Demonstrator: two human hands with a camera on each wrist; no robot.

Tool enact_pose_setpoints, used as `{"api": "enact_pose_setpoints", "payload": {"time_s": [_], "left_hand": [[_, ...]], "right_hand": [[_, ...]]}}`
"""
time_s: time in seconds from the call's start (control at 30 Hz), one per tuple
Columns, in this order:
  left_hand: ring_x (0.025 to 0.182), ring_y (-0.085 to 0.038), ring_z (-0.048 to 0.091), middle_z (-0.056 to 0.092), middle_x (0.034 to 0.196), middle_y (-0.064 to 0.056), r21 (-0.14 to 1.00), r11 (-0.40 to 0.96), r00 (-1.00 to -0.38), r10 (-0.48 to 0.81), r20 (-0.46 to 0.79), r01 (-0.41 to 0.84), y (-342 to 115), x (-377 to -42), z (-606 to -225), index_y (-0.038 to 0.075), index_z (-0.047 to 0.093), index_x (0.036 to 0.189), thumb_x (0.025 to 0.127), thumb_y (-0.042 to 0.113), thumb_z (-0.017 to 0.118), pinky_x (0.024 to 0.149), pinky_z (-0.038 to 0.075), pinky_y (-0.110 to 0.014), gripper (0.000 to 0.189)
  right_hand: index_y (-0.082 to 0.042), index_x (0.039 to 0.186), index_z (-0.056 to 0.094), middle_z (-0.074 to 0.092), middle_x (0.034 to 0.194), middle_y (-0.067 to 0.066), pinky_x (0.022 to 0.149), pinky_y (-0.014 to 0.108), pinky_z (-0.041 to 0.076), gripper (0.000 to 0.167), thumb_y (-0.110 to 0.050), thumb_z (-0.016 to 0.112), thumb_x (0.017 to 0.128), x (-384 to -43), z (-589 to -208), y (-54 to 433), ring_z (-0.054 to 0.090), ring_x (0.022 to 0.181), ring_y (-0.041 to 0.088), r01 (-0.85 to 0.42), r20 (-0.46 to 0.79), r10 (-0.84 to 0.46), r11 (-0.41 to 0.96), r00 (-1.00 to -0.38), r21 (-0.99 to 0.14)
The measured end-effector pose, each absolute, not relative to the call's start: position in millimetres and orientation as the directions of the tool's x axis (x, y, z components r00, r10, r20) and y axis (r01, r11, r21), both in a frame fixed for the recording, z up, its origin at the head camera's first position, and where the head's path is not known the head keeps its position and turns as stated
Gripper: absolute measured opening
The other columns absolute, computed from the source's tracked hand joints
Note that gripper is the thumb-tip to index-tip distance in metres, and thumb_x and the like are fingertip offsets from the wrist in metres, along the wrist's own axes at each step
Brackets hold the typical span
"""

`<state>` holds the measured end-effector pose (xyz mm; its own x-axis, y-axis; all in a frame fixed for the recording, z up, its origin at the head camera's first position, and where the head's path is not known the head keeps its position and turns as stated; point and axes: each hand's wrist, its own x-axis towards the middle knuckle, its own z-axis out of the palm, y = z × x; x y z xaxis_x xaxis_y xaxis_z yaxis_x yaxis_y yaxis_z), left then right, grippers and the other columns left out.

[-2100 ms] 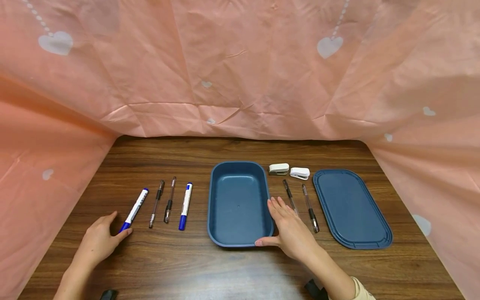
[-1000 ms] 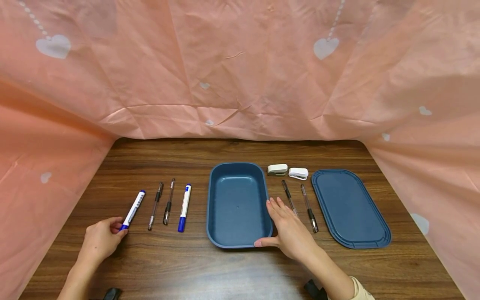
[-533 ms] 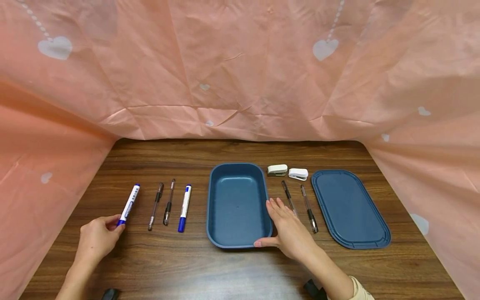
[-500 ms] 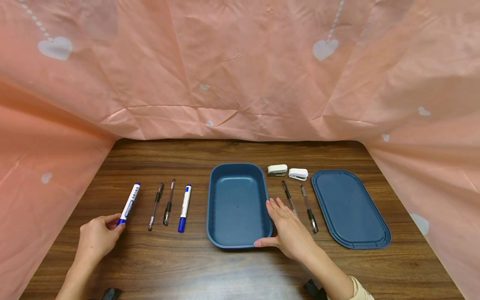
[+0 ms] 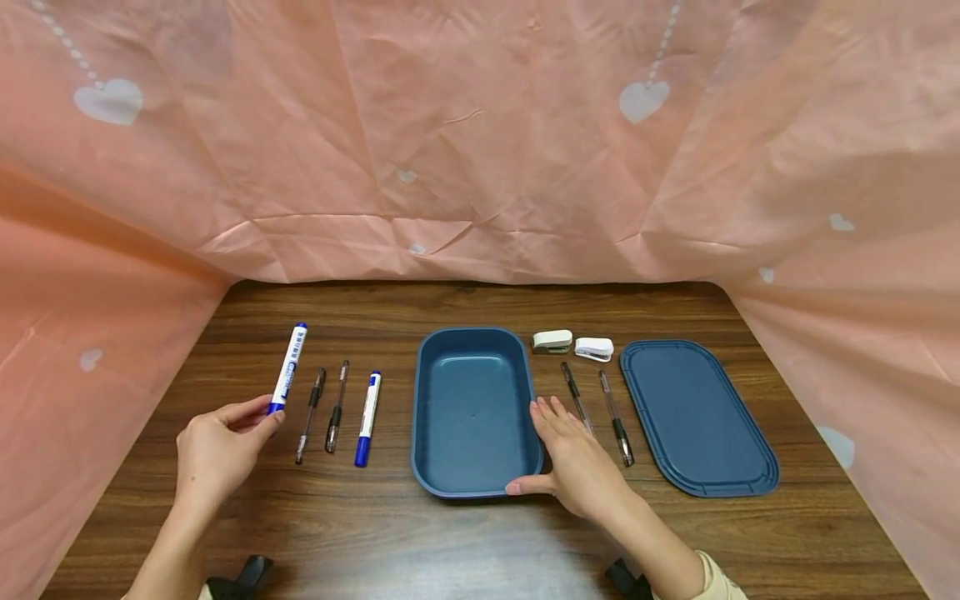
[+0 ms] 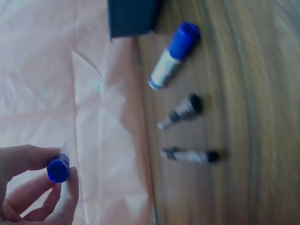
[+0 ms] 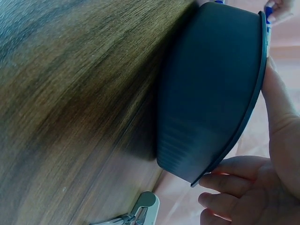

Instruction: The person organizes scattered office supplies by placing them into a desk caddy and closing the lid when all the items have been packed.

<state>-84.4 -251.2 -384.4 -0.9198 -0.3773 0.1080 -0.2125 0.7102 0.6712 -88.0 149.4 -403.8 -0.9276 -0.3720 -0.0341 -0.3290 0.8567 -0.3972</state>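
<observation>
My left hand (image 5: pixel 219 450) pinches a white whiteboard marker (image 5: pixel 288 365) by its blue-capped end, between thumb and fingers. The marker points away from me, raised over the left of the table; in the left wrist view its round blue cap end (image 6: pixel 58 169) faces the camera. My right hand (image 5: pixel 583 473) rests against the near right corner of a dark blue box (image 5: pixel 474 417). Its fingers lie fairly straight along the right rim and its thumb on the near rim. The right wrist view shows the box wall (image 7: pixel 211 89) from outside, fingertips touching the rim. Nothing lies in the box.
Two gel pens (image 5: pixel 336 408) and a second marker (image 5: pixel 367 419) lie left of the box. On its right are two more pens (image 5: pixel 617 418), a cream stapler (image 5: pixel 552 342), a white stapler (image 5: pixel 594 348) and a flat blue lid (image 5: pixel 699 418). A pink curtain (image 5: pixel 472 167) hangs behind the table.
My left hand took hold of the marker's blue-capped end, lifted it off the table, and moved it forward and to the right. The right hand stayed at the box corner.
</observation>
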Motion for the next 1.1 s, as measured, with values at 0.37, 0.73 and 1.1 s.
{"api": "enact_pose_setpoints", "payload": {"time_s": [0.37,0.73,1.1], "left_hand": [[0.073,0.015,0.061,0.075,0.105,-0.011,0.827,0.520,-0.948,-0.317,-0.043,-0.211,-213,-87,-364,0.008,0.069,0.121,0.085,0.033,0.074,0.063,0.052,-0.010,0.044],[0.083,0.011,0.064,0.070,0.118,-0.016,0.938,0.273,-0.965,-0.213,-0.155,-0.211,-160,-94,-366,0.001,0.065,0.124,0.088,0.018,0.072,0.074,0.052,-0.008,0.041],[0.097,-0.013,0.069,0.070,0.113,-0.022,0.966,0.179,-0.975,-0.152,-0.162,-0.189,-103,-100,-384,-0.003,0.067,0.119,0.086,0.009,0.071,0.077,0.056,-0.016,0.035]], "right_hand": [[0.004,0.146,0.038,0.034,0.154,0.022,0.117,0.053,0.027,0.106,-0.059,0.074,0.069,-88,-405,149,0.025,0.146,0.038,-0.325,-0.041,-0.371,0.857,-0.928,-0.400],[0.004,0.146,0.038,0.035,0.154,0.022,0.117,0.054,0.027,0.106,-0.058,0.074,0.069,-89,-405,150,0.026,0.146,0.038,-0.328,-0.034,-0.373,0.851,-0.927,-0.411],[0.004,0.145,0.039,0.036,0.153,0.022,0.117,0.054,0.027,0.104,-0.055,0.078,0.068,-88,-406,149,0.026,0.146,0.038,-0.318,-0.024,-0.359,0.853,-0.933,-0.414]]}}
